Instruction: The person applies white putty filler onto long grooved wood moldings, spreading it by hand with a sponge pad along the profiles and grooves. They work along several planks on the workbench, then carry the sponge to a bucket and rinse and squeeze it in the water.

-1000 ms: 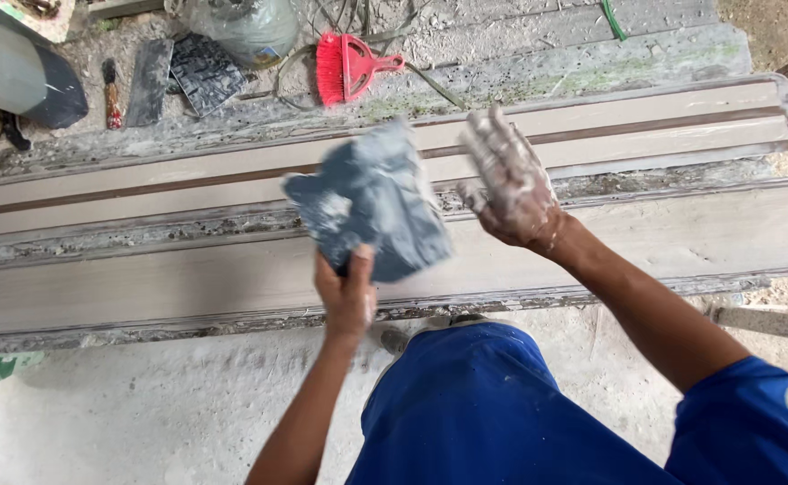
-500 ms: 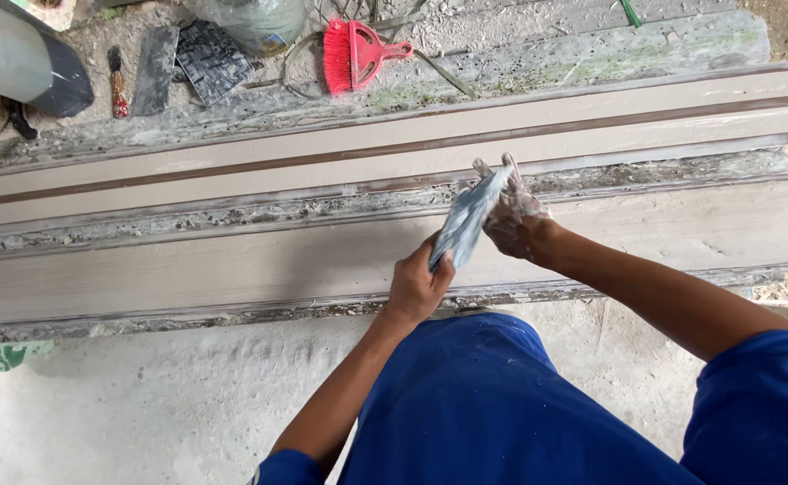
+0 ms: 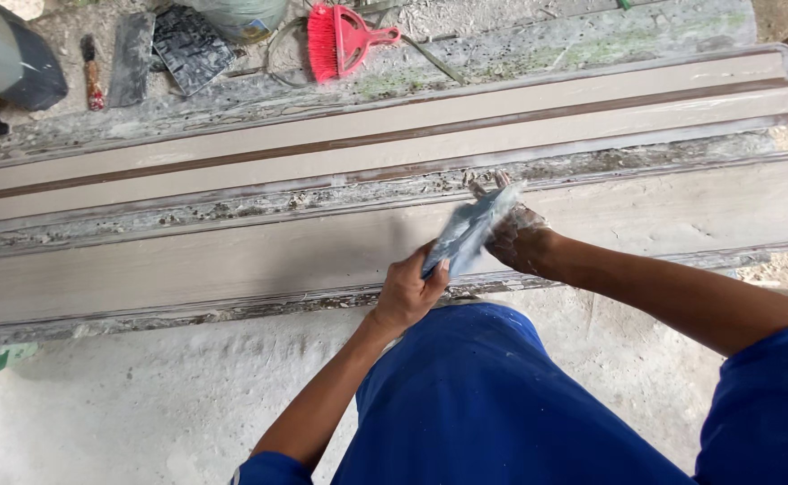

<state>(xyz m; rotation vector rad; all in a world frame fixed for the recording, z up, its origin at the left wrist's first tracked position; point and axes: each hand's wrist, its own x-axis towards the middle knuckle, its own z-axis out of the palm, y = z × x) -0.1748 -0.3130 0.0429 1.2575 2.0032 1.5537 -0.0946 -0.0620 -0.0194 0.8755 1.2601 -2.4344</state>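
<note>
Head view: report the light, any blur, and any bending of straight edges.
Head view: soft, even daylight with no glare; only faint shadows under the long grey moulding. The bluish rag, held in the left hand against the right hand, is slightly smeared by motion. The moulding's long edges bow a little toward the frame ends, a wide-lens effect. The red hand brush is sharp.

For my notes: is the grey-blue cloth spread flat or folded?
Folded: the grey-blue cloth is bunched narrow, gripped by the left hand and pressed against the plaster-covered right hand.
</note>
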